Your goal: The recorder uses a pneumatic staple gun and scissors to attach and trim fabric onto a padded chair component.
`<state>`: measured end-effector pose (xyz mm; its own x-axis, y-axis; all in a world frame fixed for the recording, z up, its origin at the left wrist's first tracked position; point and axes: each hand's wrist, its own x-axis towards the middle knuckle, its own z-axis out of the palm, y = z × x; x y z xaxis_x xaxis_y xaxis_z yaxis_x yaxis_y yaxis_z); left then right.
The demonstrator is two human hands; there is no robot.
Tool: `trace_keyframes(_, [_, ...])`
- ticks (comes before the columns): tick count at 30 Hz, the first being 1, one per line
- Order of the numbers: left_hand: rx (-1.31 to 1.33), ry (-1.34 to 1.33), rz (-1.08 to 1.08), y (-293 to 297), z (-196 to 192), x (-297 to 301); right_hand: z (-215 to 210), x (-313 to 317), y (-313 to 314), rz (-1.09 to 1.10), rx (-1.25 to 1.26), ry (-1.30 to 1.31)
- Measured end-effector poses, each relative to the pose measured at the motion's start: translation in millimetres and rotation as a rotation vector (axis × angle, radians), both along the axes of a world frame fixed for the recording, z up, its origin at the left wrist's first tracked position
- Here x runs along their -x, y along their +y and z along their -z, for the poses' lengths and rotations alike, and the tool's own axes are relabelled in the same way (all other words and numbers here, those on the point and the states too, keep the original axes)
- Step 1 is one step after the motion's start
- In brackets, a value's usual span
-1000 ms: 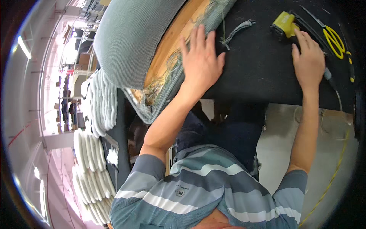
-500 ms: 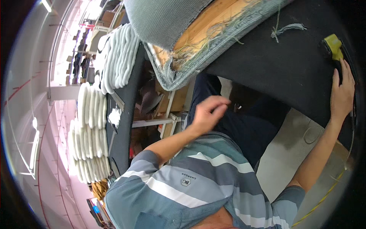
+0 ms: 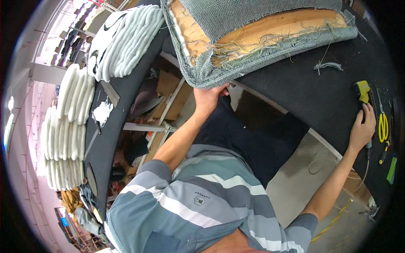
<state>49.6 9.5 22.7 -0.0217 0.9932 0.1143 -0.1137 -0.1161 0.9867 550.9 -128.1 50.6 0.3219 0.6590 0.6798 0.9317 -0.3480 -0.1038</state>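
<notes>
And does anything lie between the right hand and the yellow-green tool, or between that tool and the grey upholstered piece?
Nothing visible stands between the right hand and the yellow-green tool. Between that tool and the grey upholstered piece, a small frayed grey scrap lies on the black tabletop.

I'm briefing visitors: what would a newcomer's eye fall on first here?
The big grey-covered wooden piece at the top, loose threads across it, the left hand at its near corner. The right hand is at a yellow tool, far right. White padded stacks lie at left.
</notes>
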Motion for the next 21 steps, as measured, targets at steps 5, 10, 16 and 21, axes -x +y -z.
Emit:
trace_keyframes(5, [-0.185, 0.102, -0.083, 19, -89, -17, 5, -5, 5, -0.016, -0.031, 0.023])
trace_keyframes(10, [-0.353, 0.209, -0.109, 48, -177, -29, 1, 8, -2, -0.003, -0.067, 0.015])
trace_keyframes(16, [-0.444, 0.218, -0.23, 78, -239, -29, 3, 11, -1, -0.001, -0.087, 0.024])
trace_keyframes(21, [-0.499, 0.257, -0.237, 102, -261, -16, 4, 9, -4, 0.033, -0.08, 0.055])
